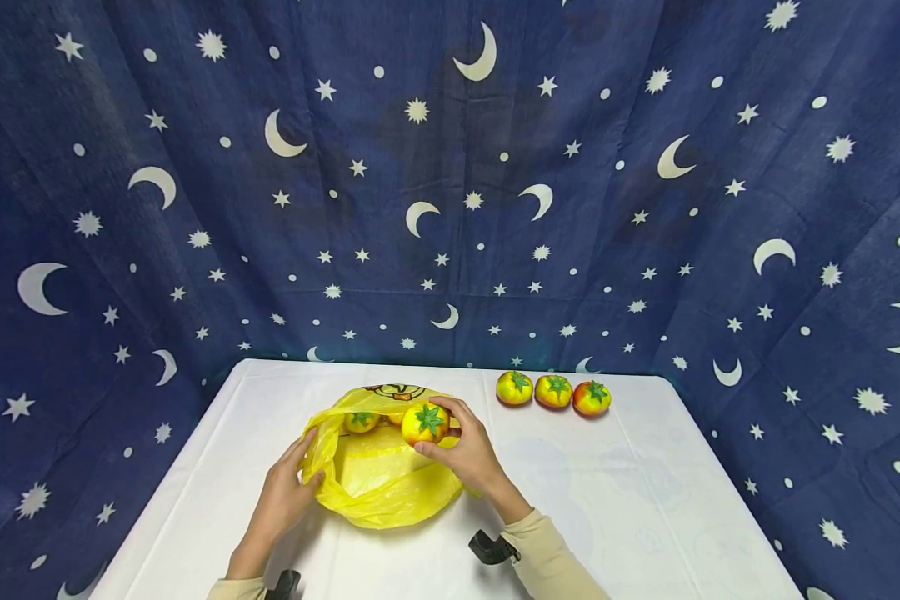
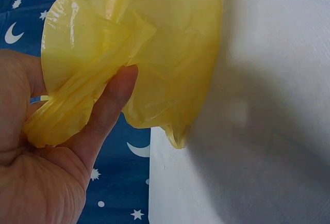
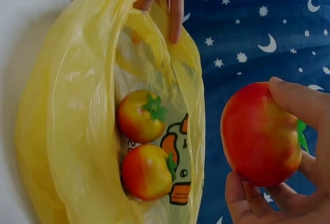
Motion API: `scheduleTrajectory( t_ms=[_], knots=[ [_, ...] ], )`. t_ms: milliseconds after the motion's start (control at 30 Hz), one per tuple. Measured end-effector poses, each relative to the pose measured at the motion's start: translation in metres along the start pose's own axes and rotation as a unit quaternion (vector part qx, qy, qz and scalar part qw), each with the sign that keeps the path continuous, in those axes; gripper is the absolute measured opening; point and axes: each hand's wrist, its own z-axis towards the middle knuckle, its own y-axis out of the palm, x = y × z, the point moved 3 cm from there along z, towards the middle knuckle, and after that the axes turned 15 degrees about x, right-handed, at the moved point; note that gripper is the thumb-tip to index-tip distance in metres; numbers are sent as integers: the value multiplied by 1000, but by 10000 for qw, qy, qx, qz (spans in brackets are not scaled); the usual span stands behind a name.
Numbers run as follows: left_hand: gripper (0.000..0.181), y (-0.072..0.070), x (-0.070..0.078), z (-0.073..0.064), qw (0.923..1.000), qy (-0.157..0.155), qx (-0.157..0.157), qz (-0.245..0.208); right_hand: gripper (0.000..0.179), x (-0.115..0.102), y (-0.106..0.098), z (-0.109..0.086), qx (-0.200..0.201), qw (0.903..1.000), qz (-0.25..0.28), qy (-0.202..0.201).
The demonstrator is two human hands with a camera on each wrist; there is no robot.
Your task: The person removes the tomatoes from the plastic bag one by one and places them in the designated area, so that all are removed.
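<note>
A yellow plastic bag (image 1: 378, 500) lies on the table with its mouth spread wide. My left hand (image 1: 285, 492) grips the gathered left rim of the bag, its thumb over the crumpled film (image 2: 77, 105) in the left wrist view. Held between thumb and fingers of my right hand (image 1: 468, 450) is a red-and-yellow tomato (image 1: 424, 423) with a green star-shaped top, over the right side of the bag's mouth. Inside the bag, the right wrist view shows one tomato (image 3: 142, 115) and another tomato (image 3: 148, 172) side by side, near a printed cartoon.
Three more tomatoes stand in a row at the table's back right: a left one (image 1: 514, 388), a middle one (image 1: 553, 392) and a right one (image 1: 592, 399). A white cloth covers the table (image 1: 615, 500). Behind it hangs a dark blue curtain (image 1: 450, 150) with moons and stars.
</note>
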Motion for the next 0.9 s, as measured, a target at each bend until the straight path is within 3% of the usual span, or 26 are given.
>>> scheduleTrajectory(
  t_ms=[300, 533, 767, 900],
  knots=[
    [74, 0, 2, 2, 10000, 20, 20, -3, 68, 8, -15, 6, 245, 9994, 167, 166],
    [74, 1, 2, 1, 10000, -3, -13, -37, 64, -23, -35, 3, 384, 9989, 67, 270],
    [74, 1, 1, 0, 9999, -95, -98, -14, 67, 17, -38, 12, 798, 9961, -48, 380],
    [74, 0, 1, -1, 9999, -120, -106, 4, 68, 29, -44, 15, 953, 9947, -66, 374]
  ],
)
